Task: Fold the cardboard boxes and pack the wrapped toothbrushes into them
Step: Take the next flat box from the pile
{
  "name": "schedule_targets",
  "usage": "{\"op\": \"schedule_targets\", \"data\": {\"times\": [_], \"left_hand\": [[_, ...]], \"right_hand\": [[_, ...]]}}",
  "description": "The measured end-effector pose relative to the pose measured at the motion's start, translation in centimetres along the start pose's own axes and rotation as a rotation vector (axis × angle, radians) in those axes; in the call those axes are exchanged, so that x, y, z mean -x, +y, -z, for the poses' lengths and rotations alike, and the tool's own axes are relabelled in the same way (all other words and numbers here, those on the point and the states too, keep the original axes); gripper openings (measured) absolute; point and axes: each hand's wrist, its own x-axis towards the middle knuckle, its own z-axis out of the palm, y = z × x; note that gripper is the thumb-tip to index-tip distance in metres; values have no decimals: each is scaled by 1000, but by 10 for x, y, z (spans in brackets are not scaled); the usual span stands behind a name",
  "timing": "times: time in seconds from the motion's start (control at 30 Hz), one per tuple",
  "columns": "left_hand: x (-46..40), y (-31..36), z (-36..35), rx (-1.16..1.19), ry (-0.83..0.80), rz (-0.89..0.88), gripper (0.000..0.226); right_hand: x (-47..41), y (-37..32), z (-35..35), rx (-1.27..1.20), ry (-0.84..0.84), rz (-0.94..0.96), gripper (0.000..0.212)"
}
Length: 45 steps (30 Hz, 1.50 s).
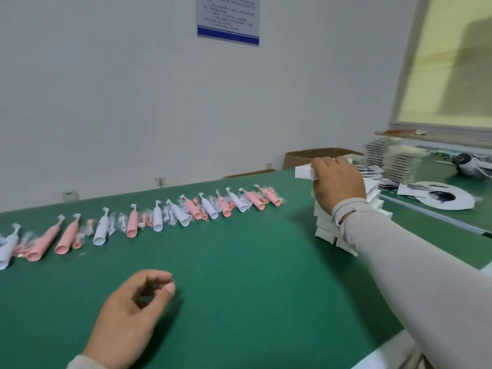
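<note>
While right hand (337,186) grips top white box (304,172) — long axis sideways, left hand (130,315) loosely curled — holding nothing

A single wide-angle view comes from the person's head, looking forward and down across the green-topped table (239,262), tilted so the table's far edge climbs from left to upper right. Both forearms enter from the bottom of the frame, close to the lens. The pale grey wall (133,89) fills the upper half, well beyond the table.

Even, soft indoor light; slight blur; wide-angle bend at edges.
</note>
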Motion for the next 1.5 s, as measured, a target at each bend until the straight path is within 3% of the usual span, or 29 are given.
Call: {"op": "schedule_targets", "data": {"times": [0.13,0.23,0.57,0.7,0.87,0.97,1.1,1.23,1.4,1.5], "left_hand": [[0,1,-3,11,-2,35,28],[-1,2,-3,1,4,33,28],[-3,-1,-1,-32,-15,-2,27],[-2,-2,-1,-30,-14,17,25],[-7,1,5,-32,123,14,22],[-9,3,17,-62,254,9,22],[-2,-3,52,-186,364,29,29],[17,-16,90,-366,371,105,31],[28,-21,150,-614,414,109,16],[21,-11,210,-913,509,89,36]], "right_hand": [[2,9,-14,115,-251,-115,36],[8,13,-22,95,-222,-122,47],[7,17,-14,148,-252,-227,55],[42,-46,19,-165,-48,25,42],[91,-169,39,-590,-282,277,41],[98,-231,41,-942,-497,187,36],[94,-305,49,-1372,-703,-87,9],[118,-345,39,-1478,-688,-141,9],[141,-354,24,-1390,-712,150,15],[143,-353,25,-1432,-724,150,12]]}}
